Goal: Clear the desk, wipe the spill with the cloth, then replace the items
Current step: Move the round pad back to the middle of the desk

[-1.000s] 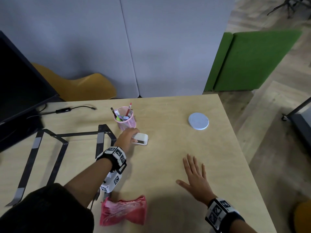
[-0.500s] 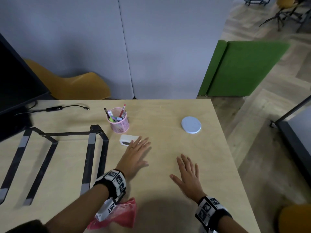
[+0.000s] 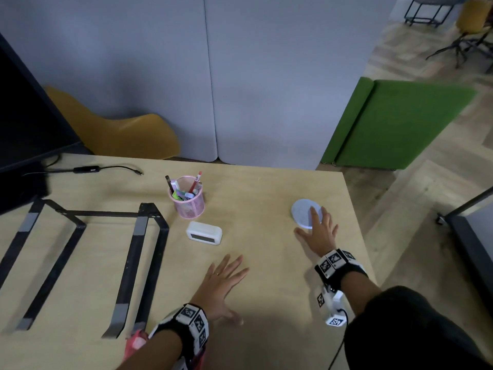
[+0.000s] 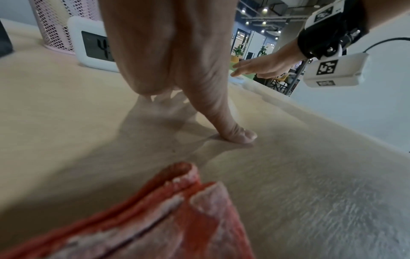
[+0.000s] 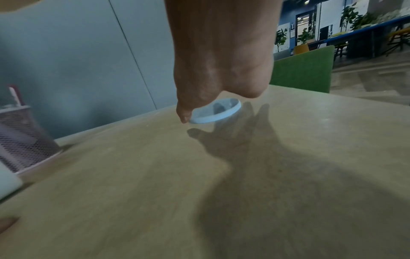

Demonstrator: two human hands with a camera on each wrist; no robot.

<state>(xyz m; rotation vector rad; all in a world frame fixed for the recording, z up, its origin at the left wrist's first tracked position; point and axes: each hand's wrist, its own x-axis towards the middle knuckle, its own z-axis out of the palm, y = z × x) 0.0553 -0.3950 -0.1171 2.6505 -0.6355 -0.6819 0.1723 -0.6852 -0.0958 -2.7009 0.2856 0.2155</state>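
Note:
A pale blue round coaster (image 3: pixel 302 212) (image 5: pixel 218 113) lies on the wooden desk (image 3: pixel 266 198) at the far right. My right hand (image 3: pixel 317 228) reaches over it with straight fingers, the fingertips above its near edge. My left hand (image 3: pixel 224 281) lies flat and spread on the desk nearer to me, the thumb (image 4: pixel 239 135) pressing the wood. A white digital clock (image 3: pixel 204 233) (image 4: pixel 93 45) stands just ahead of the left hand, in front of a pink mesh pen cup (image 3: pixel 188 198). The pink cloth (image 3: pixel 136 343) (image 4: pixel 166 219) lies bunched under my left wrist.
A black metal laptop stand (image 3: pixel 80 252) lies on the left half of the desk. A dark monitor (image 3: pixel 24 124) and a black cable (image 3: pixel 88 169) are at the far left. Grey partition panels (image 3: pixel 213 76) stand behind the desk; the right edge drops to the floor.
My left hand let go of the clock beside the pen cup and drew back flat toward me. My right hand moved forward from the desk's middle to the coaster.

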